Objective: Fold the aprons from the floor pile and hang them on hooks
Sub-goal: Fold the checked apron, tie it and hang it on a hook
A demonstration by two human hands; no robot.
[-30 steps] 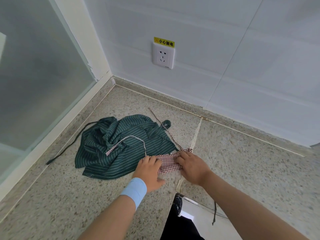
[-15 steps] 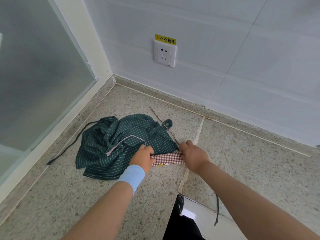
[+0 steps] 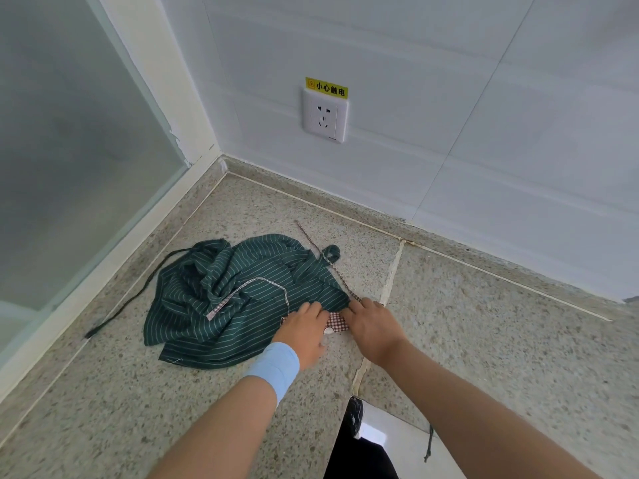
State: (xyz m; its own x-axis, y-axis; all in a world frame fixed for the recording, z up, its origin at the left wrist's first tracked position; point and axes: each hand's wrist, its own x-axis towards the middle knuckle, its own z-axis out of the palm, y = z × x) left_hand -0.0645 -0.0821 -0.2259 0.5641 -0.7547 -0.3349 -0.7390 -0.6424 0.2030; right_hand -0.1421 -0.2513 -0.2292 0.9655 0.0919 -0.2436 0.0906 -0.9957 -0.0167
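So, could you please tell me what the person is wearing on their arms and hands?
Both forearms are bare, with no sleeves in view. The left hand has a light blue band wrapped around its wrist. The right hand and its wrist carry nothing visible, and neither hand is gloved.

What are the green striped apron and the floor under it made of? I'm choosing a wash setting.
The dark green white-striped apron looks like thin matte woven cloth, perhaps cotton: it crumples into soft folds. The speckled grey-beige floor looks like terrazzo or polished stone, given its embedded chips and pale joint lines.

Dark green white-pinstriped apron, red-and-white checked apron (checked strap too), speckled grey-beige floor
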